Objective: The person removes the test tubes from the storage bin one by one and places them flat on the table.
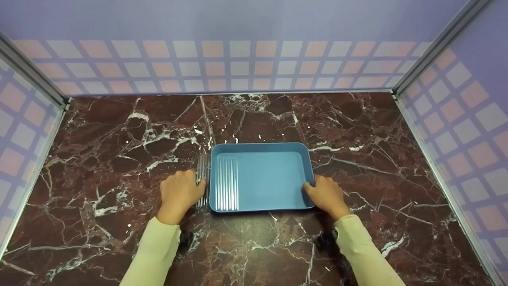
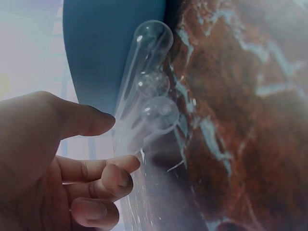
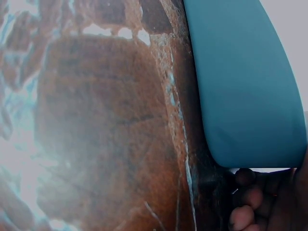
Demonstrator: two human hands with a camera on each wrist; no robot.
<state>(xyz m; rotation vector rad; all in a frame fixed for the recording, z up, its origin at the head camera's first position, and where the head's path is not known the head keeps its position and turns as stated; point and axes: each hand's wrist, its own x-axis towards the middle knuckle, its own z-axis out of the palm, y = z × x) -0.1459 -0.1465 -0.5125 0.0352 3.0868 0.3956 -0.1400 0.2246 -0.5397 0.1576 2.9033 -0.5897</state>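
A blue rectangular tray [image 1: 270, 178] lies on the marble-patterned table. Inside it, along its left side, several clear test tubes [image 1: 227, 184] lie parallel. More clear tubes [image 1: 201, 163] lie just outside the tray's left wall; in the left wrist view, three rounded tube ends [image 2: 161, 114] show, stacked against the wall. My left hand [image 1: 180, 194] is beside these outer tubes, thumb and loosely bent fingers apart, with the fingertips right at the tubes. At the tray's right wall, my right hand [image 1: 326, 194] grips the rim, thumb over the inside and fingers outside, partly in shadow.
A purple back panel [image 1: 238, 24] with a pink and white square pattern bounds the far table edge. Similar side panels stand at left [image 1: 20, 103] and right [image 1: 464, 107], with metal strips at the corners. Brown marbled tabletop [image 1: 99, 159] surrounds the tray.
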